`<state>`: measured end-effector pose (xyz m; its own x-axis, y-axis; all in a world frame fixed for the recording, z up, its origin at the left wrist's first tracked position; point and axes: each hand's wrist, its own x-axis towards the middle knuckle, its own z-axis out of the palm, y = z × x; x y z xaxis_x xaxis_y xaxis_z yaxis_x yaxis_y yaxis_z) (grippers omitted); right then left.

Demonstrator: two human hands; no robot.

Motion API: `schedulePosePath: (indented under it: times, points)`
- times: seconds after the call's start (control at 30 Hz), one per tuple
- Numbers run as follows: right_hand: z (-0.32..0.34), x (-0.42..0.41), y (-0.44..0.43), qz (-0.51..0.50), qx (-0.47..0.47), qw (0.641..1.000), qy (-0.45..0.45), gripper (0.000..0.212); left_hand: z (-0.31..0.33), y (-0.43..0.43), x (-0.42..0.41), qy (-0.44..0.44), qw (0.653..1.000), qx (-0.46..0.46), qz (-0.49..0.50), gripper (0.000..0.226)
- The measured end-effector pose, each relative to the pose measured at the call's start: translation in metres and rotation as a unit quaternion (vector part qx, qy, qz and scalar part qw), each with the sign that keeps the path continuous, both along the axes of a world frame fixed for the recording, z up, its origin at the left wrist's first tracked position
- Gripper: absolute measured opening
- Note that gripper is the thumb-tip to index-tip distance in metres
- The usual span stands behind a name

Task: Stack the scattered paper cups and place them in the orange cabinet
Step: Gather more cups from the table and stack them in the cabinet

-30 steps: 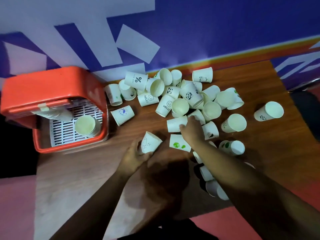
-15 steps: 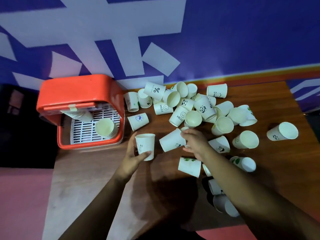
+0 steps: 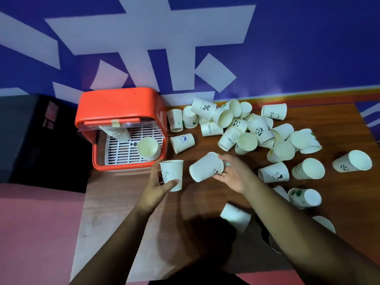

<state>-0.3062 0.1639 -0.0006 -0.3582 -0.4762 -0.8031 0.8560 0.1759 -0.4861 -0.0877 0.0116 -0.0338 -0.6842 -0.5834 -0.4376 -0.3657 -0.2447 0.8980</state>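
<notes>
At ten o'clock from the hands, the orange cabinet point(image 3: 121, 103) is standing open. A nested stack point(image 3: 148, 149) is sitting mouth-up on its white grille point(image 3: 121, 151), and a leaning stack point(image 3: 117, 131) is resting further back. Just at five o'clock of the cabinet's front lip, the left hand point(image 3: 158, 186) is gripping the "Hi" cup point(image 3: 171, 174), thumb across the front and fingers behind, holding it upright with the mouth up. Whether its base is touching the wooden table point(image 3: 339, 202) I cannot tell. At three o'clock of that cup, the right hand point(image 3: 234, 173) is curling its fingers round the rim end of a second cup point(image 3: 205, 169). This cup is tilting so that what looks like its closed base is pointing toward eight o'clock, near the "Hi" cup but apart from it.

The step appears to be nesting these two. The left hand should be keeping the mouth level and gripping lightly, so the paper wall is not getting squashed oval. The right should be lifting the base over the rim, righting the cup, and letting it slide in rather than forcing it. From twelve to three o'clock of the right hand, the scattered cups point(image 3: 246, 130) are lying mostly on their sides, waiting.
</notes>
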Motion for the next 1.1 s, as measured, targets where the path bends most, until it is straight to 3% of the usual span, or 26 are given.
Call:
schedulePosePath:
  times: [0.23,0.33,0.5,0.6,0.77,0.9,1.0,1.1]
  points:
    - [0.023,0.008,-0.015,0.026,-0.029,0.999,0.038,0.018,0.035,-0.035,0.027,0.044,0.996,-0.057,0.054,0.092]
    - [0.034,0.011,-0.033,0.043,-0.038,0.994,0.093,0.027,0.046,-0.053,0.032,0.048,0.99,-0.092,0.091,0.086]
    - [0.048,0.018,-0.063,0.074,-0.058,0.977,0.191,0.014,0.054,-0.079,0.019,0.06,0.97,-0.193,0.137,0.084]
    - [0.053,0.022,-0.078,0.073,-0.05,0.968,0.233,0.018,0.049,-0.092,0.008,0.053,0.968,-0.218,0.115,0.091]
    - [0.056,0.025,-0.091,0.086,-0.022,0.954,0.286,0.033,0.033,-0.097,-0.005,0.011,0.963,-0.264,0.053,0.078]
    - [0.053,0.023,-0.097,0.086,-0.028,0.949,0.303,0.027,0.014,-0.108,-0.009,-0.052,0.952,-0.301,0.008,0.072]
    - [0.054,0.025,-0.106,0.086,-0.02,0.939,0.333,0.038,0.005,-0.114,-0.007,-0.091,0.961,-0.26,-0.004,0.079]
    - [0.057,0.032,-0.12,0.087,-0.012,0.912,0.4,0.047,0.002,-0.115,-0.005,-0.062,0.982,-0.179,-0.004,0.084]
